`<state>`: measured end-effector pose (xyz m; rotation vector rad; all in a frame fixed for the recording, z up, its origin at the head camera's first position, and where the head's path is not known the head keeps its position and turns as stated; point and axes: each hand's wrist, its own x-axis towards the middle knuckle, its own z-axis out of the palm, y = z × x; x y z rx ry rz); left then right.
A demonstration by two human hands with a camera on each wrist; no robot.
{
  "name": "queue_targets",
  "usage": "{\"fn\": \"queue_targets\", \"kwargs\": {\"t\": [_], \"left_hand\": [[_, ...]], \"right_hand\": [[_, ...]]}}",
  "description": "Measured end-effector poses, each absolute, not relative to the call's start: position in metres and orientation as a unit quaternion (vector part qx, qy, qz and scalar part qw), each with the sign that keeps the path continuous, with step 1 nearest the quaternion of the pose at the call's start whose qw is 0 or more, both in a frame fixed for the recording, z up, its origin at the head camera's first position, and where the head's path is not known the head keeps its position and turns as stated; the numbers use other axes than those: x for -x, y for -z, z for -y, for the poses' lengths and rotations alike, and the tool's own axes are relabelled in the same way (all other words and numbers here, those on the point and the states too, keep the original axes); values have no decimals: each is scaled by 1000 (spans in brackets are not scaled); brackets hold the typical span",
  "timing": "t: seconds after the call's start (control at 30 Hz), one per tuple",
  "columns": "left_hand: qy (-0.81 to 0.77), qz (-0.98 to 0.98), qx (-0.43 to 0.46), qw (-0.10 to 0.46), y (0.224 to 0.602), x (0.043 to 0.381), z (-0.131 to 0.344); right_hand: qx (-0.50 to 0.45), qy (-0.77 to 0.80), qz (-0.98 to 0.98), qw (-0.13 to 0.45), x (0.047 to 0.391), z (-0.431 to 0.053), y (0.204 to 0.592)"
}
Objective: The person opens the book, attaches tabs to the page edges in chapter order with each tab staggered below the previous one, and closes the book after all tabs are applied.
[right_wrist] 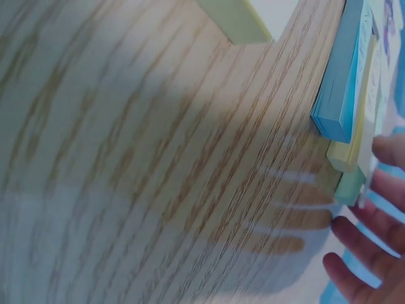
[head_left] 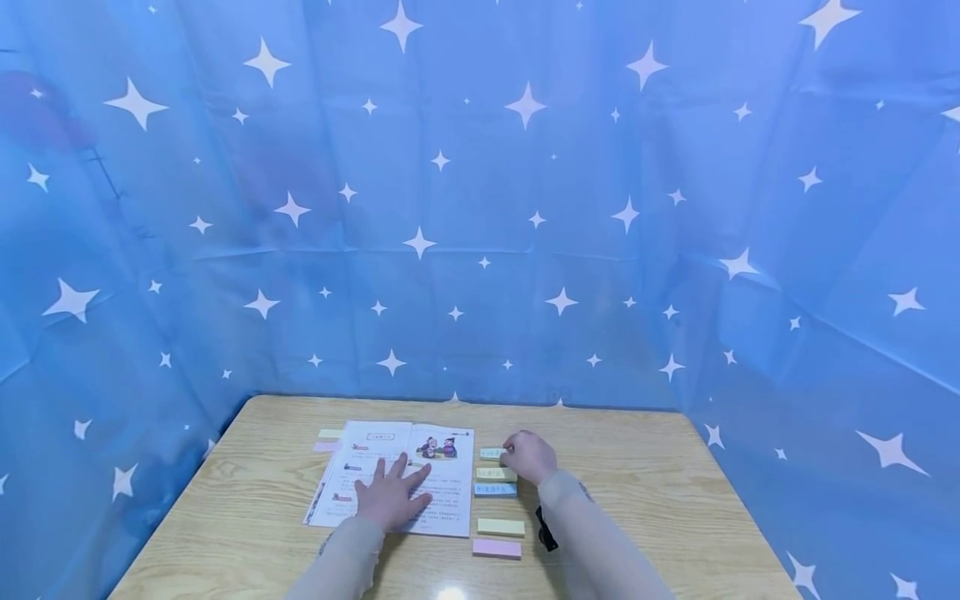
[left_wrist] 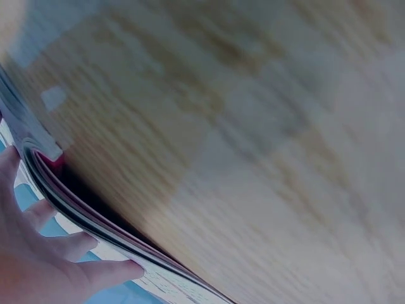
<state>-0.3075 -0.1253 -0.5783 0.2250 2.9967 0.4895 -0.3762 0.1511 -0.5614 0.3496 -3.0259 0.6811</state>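
An open book with printed text and a cartoon picture lies on the table. My left hand rests on its pages near the middle, fingers spread; in the left wrist view its fingers lie along the curved pages. Right of the book, my right hand pinches the right end of a light green sticky note pad. Below that pad are a yellow pad and a blue pad, both with handwriting. In the right wrist view the thumb and fingers are around the green pad's end.
Nearer the front lie a plain yellow pad and a pink pad. Yellow and pink strips stick out at the book's left edge. The wooden table ends at a blue star-patterned curtain.
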Motion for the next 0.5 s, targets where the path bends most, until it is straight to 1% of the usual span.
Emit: {"fn": "queue_targets", "kwargs": {"t": [0.33, 0.5], "left_hand": [[-161, -983, -70, 49, 577, 307, 124], [-163, -983, -70, 45, 577, 305, 125]], "right_hand": [[-110, -213, 971, -9, 377, -152, 560], [-116, -221, 968, -6, 375, -152, 558]]}}
